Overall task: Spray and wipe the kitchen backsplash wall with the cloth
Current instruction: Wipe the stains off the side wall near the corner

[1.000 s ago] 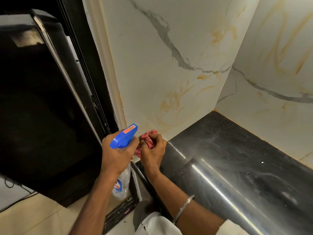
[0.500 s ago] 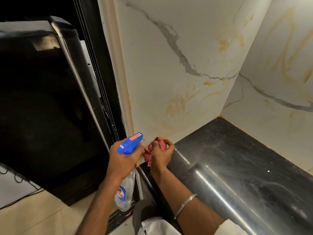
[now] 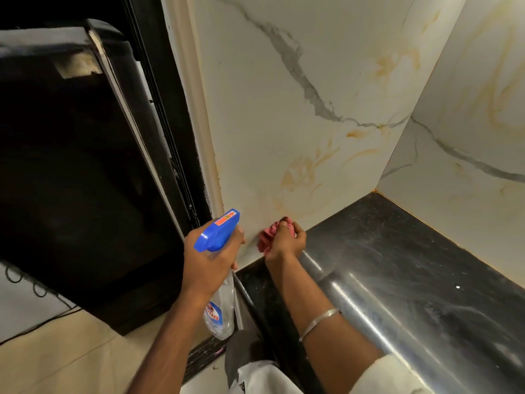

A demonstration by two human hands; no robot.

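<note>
Shifted rightward, right hand point(image 3: 287, 240) clutches cloth point(image 3: 268, 236) against backsplash point(image 3: 284, 109); left hand point(image 3: 210, 263) grips spray bottle point(image 3: 217, 231).

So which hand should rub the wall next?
The right hand. It already grips the crumpled pink cloth against the white marble wall near the black counter; the left hand holds the blue-topped spray bottle.

Black appliance point(image 3: 71, 166): left of wall corner | dark polished countertop point(image 3: 412, 280): lower right | cables point(image 3: 25, 285): lower left | beige floor point(image 3: 71, 359)
</note>
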